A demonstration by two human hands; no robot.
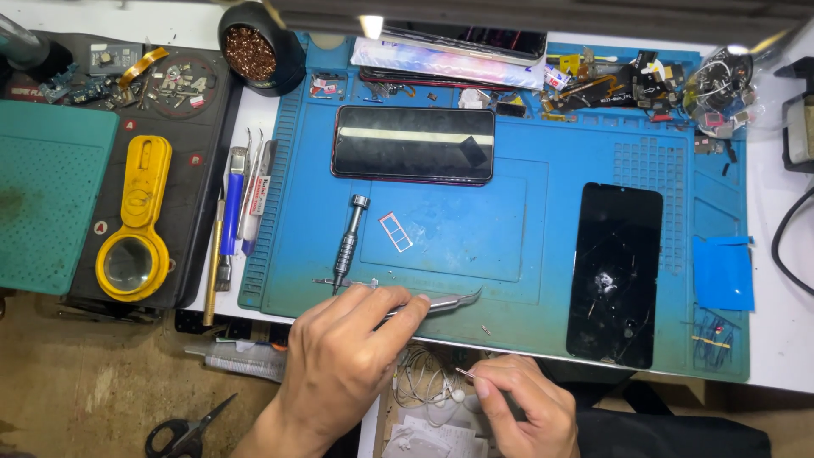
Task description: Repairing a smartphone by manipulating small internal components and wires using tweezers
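The left hand [343, 356] pinches curved tweezers [441, 303] lying left-right, tip pointing right over the mat [551, 246], while the right hand [521, 407] pinches a tiny, indistinct part [465, 371].

Two dark-screened phones lie on one blue silicone repair mat [593, 144]: an intact phone lying sideways [413, 143] and a cracked black phone standing lengthwise [614, 273]. There is one grey metal screwdriver [348, 242], one small card tray [396, 231], one yellow magnifying glass [136, 220], one pair of black scissors [182, 432] and one curved metal tweezers [445, 303].
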